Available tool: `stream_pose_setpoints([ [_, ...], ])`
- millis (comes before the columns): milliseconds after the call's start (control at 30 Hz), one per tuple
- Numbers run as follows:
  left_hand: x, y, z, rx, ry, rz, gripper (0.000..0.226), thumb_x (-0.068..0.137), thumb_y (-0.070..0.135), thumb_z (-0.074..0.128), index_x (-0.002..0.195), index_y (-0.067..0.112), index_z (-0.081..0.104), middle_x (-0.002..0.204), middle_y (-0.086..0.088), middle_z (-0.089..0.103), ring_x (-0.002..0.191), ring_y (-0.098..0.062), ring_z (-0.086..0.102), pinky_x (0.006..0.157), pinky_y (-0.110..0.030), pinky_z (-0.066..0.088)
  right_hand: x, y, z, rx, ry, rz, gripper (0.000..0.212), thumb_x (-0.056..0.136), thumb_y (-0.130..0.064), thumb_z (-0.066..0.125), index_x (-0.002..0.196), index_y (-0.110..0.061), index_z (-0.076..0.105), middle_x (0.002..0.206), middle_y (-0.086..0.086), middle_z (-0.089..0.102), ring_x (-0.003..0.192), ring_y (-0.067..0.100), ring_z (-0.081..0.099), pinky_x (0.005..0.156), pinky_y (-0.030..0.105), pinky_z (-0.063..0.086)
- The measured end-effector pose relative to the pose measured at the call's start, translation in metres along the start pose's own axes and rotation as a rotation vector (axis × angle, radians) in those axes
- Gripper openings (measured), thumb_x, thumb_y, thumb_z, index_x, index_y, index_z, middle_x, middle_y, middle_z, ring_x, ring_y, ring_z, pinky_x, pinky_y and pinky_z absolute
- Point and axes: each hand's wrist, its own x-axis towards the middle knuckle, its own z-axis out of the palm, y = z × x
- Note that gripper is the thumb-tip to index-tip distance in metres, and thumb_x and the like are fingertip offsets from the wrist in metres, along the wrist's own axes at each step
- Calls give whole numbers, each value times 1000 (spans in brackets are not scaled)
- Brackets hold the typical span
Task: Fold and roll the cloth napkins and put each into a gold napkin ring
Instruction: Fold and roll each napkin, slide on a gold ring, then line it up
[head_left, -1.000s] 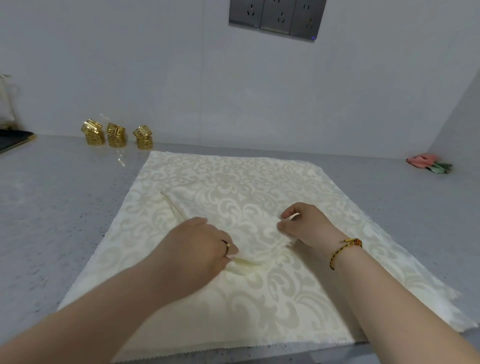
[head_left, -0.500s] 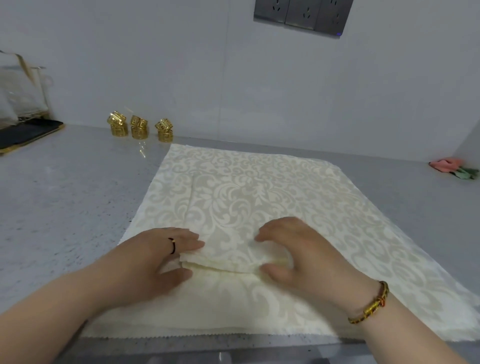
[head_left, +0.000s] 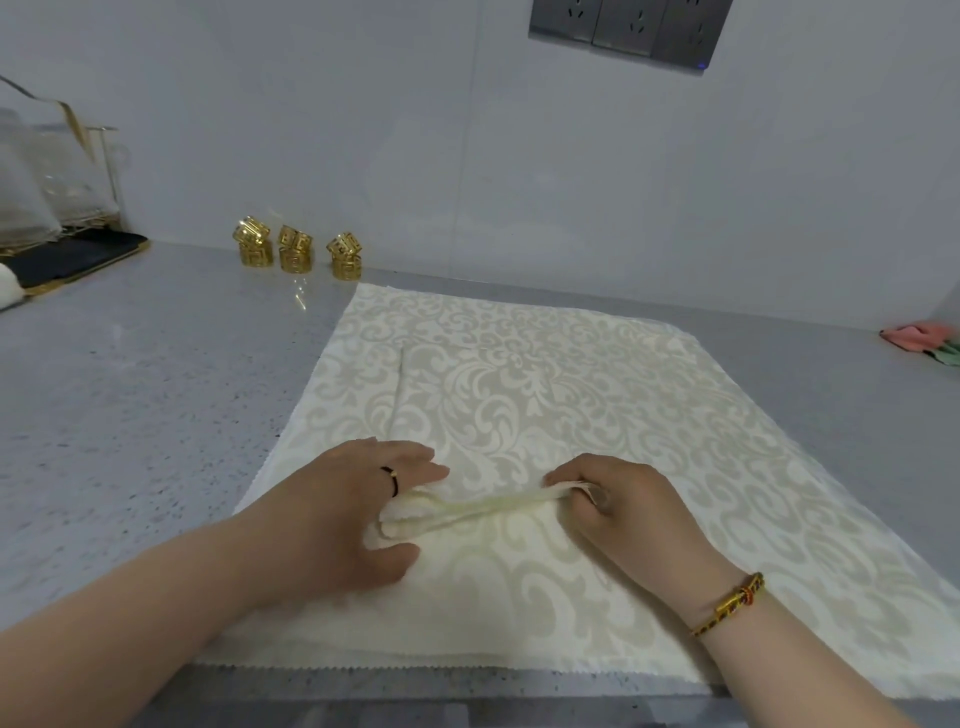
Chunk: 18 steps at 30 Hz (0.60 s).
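Napkin (head_left: 519, 374) spread beneath both hands, a narrow fold raised between them. Left hand (head_left: 358, 514), fingers straight, presses the fold's left end; right hand (head_left: 623, 504) pinches its right end. Rings (head_left: 296, 254) stand well beyond the left hand.

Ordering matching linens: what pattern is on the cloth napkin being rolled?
The cloth napkin has a tone-on-tone cream damask pattern of floral scrolls, clearest in the head view.
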Motion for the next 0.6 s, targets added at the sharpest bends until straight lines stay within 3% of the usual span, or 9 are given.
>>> stream_pose_setpoints([
  [67, 7, 2, 0, 59, 7, 24, 85, 47, 72, 15, 130, 56, 10, 122, 41, 0, 129, 11, 7, 87, 3, -16, 1, 2, 1, 105, 22, 66, 26, 84, -4, 50, 85, -22, 69, 89, -4, 70, 85, 14, 62, 76, 23, 45],
  [133, 15, 3, 2, 105, 45, 8, 77, 68, 68, 33, 139, 45, 17, 132, 36, 13, 135, 3, 12, 95, -1, -16, 1, 3, 2, 203, 47, 126, 32, 82, -3, 51, 72, -30, 64, 79, -8, 69, 77, 12, 60, 70, 23, 44],
  [233, 22, 2, 6, 122, 116, -92, 51, 90, 42, 44, 137, 44, 26, 140, 25, 32, 138, -8, 17, 108, -15, 9, 1, 3, 2, 308, 74, 186, 39, 82, -1, 51, 63, -35, 59, 67, -13, 65, 66, 9, 54, 58, 15, 39],
  [300, 20, -1, 9, 92, 164, -95, 31, 93, 34, 38, 120, 46, 47, 127, 17, 50, 120, -5, 39, 97, -9, 21, 0, 2, 2, 337, 72, 197, 39, 82, 0, 52, 63, -34, 61, 70, -5, 67, 68, 12, 56, 60, 17, 40],
  [333, 19, 0, 9, 31, 195, -84, 27, 93, 32, 36, 98, 47, 57, 113, 13, 58, 100, -2, 46, 85, -2, 24, -1, 2, 2, 348, 73, 198, 39, 82, 0, 52, 64, -33, 62, 72, -3, 68, 71, 12, 57, 61, 17, 42],
  [400, 15, 0, 7, -153, 210, -149, 39, 93, 23, 41, 64, 46, 53, 85, 19, 59, 78, 1, 49, 74, -2, 33, -1, 1, 2, 366, 80, 194, 38, 82, 1, 52, 66, -32, 63, 76, -9, 68, 73, 6, 58, 62, 12, 42],
  [467, 9, -3, 8, -398, 230, -233, 46, 88, 14, 54, 70, 56, 56, 83, 26, 60, 81, 2, 57, 77, -8, 42, -1, 1, 1, 393, 82, 212, 36, 82, 1, 53, 67, -30, 64, 76, -20, 66, 74, -2, 58, 63, 5, 41],
  [500, 9, -4, 7, -502, 242, -253, 47, 85, 14, 58, 63, 56, 60, 81, 22, 65, 78, 1, 60, 77, -14, 47, -1, 1, 0, 421, 85, 226, 34, 82, 1, 55, 68, -29, 64, 72, -22, 66, 71, -5, 59, 63, 3, 41],
  [600, 11, -6, 7, -650, 215, -351, 37, 78, 18, 57, 45, 34, 64, 56, 8, 64, 54, -3, 58, 58, -19, 49, -1, 2, -3, 523, 105, 268, 27, 81, -2, 61, 65, -22, 65, 58, -13, 64, 58, -3, 56, 58, 3, 41],
])
